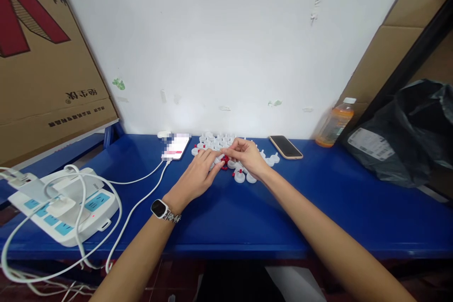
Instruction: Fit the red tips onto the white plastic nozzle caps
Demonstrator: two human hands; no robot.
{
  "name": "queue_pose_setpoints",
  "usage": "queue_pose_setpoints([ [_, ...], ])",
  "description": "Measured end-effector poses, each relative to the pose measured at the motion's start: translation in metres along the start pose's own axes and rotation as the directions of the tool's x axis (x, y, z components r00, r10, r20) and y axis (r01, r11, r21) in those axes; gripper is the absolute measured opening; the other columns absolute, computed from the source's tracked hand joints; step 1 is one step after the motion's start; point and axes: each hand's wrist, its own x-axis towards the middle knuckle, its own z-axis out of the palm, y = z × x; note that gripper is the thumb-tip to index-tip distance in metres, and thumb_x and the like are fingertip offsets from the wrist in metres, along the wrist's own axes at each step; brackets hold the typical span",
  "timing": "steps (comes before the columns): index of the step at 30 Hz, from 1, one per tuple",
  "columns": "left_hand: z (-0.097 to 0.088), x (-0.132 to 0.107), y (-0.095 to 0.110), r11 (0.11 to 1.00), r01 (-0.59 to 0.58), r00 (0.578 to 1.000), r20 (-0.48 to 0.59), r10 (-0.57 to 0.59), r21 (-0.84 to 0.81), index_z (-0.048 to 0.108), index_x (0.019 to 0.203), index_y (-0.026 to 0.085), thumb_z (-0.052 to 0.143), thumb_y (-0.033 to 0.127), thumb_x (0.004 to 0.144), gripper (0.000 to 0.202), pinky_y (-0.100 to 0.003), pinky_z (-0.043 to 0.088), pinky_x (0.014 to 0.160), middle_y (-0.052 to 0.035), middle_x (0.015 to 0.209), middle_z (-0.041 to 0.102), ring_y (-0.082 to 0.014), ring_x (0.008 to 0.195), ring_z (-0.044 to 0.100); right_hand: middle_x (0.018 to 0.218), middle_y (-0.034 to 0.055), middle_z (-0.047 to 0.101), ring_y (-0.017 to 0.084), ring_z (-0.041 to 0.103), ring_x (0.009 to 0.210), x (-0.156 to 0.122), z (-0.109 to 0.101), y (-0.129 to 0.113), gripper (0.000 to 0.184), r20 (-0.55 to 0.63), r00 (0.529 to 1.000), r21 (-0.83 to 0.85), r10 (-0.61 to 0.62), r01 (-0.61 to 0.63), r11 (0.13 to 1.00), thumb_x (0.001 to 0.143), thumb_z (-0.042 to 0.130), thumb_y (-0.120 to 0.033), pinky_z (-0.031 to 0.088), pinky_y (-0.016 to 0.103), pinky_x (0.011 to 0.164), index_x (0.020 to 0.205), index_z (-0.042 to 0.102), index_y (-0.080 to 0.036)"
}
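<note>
Small translucent white plastic pieces [239, 177], each with a round base and a short stem, lie in a loose group on the blue table. Some have a red tip. A few small red caps [225, 162] lie in the middle of the group. My left hand [200, 170], wearing a watch on its wrist, has its fingers bent around one white plastic piece [213, 164], mostly hidden. Meeting its fingertips from the right, my right hand [246, 155] is closed in a pinch. Whatever sits between that thumb and finger is too small to make out.
A lit phone [178, 146] on a charging cable lies left of the pieces; a dark-screened phone [286, 146] lies right. The power strip [67, 217] and looping white cables take the left side. An orange drink bottle [334, 122] and black plastic bag [399, 137] stand right.
</note>
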Motion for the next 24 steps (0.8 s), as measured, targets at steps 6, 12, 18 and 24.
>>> queue_pose_setpoints([
  [6, 0.002, 0.000, 0.006, 1.000, 0.007, 1.000, 0.013, -0.007, 0.001, 0.050, 0.119, 0.016, 0.029, 0.037, 0.105, 0.033, -0.044, 0.048, 0.091, -0.0112, 0.107, 0.059, -0.0248, 0.100, 0.055, 0.056, -0.0016, 0.061, 0.010, 0.051, 0.051, -0.004, -0.003, -0.007, 0.041, 0.082, 0.996, -0.048, -0.018, 0.022, 0.999, 0.069, 0.080, -0.052, 0.040, 0.024, 0.051, 0.065, 0.057, -0.018],
  [12, 0.004, -0.002, 0.003, 0.995, 0.057, 0.996, -0.069, -0.063, -0.086, 0.029, 0.144, 0.014, 0.030, 0.038, 0.104, 0.046, -0.049, 0.040, 0.110, -0.0185, 0.136, 0.049, -0.0277, 0.129, 0.048, 0.062, -0.0016, 0.062, 0.010, 0.052, 0.055, -0.004, 0.001, -0.005, 0.038, 0.118, 0.993, 0.055, -0.001, -0.005, 0.998, 0.071, 0.081, -0.049, 0.041, 0.026, 0.055, 0.074, 0.058, -0.018],
  [18, 0.004, -0.001, 0.001, 0.971, 0.080, 0.991, -0.091, -0.103, -0.223, 0.023, 0.150, 0.016, 0.028, 0.040, 0.104, 0.052, -0.048, 0.037, 0.114, -0.0188, 0.144, 0.043, -0.0274, 0.137, 0.043, 0.059, -0.0025, 0.061, 0.010, 0.051, 0.054, -0.004, 0.009, 0.000, 0.038, 0.138, 0.990, 0.116, -0.033, 0.017, 0.993, 0.074, 0.079, -0.047, 0.039, 0.025, 0.054, 0.072, 0.054, -0.019],
  [24, 0.002, 0.002, -0.001, 0.921, 0.134, 0.980, -0.091, -0.178, -0.366, 0.028, 0.150, 0.019, 0.025, 0.044, 0.105, 0.052, -0.044, 0.040, 0.110, -0.0135, 0.134, 0.054, -0.0235, 0.123, 0.053, 0.062, -0.0013, 0.063, 0.011, 0.053, 0.057, -0.006, 0.014, 0.002, 0.039, 0.229, 0.973, 0.125, -0.027, -0.002, 0.992, 0.078, 0.075, -0.051, 0.042, 0.027, 0.060, 0.073, 0.052, -0.020],
])
